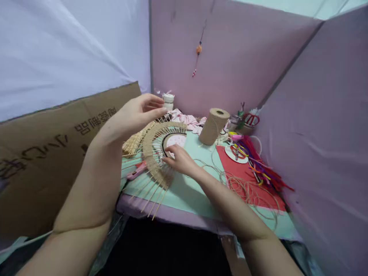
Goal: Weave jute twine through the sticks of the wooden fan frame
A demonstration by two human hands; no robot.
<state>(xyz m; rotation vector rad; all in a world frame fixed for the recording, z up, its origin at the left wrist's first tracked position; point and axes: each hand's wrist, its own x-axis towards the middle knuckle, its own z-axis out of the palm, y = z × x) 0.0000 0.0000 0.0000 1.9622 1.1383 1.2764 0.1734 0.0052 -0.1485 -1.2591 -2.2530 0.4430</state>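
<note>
A half-ring weaving (149, 149) of brown twine on thin wooden sticks lies on the pale green tabletop, its sticks fanning out leftward and towards the front edge. My left hand (140, 113) is raised above its far left side, fingers loosely bent and apart from the thumb; nothing shows in it. At the inner black-edged rim, my right hand (181, 159) has thumb and fingertips closed round the weaving's edge. A white patterned disc (176, 141) lies inside the curve, partly behind my right hand. Beside the sticks is a pink glue gun (136, 171).
A large twine spool (214, 126) stands at the back, with loose twine (244, 188) trailing over red felt (221, 157). Colourful pipe cleaners (267, 172) lie right. A cardboard panel (57, 153) rises at left; a white jar (168, 100) stands behind.
</note>
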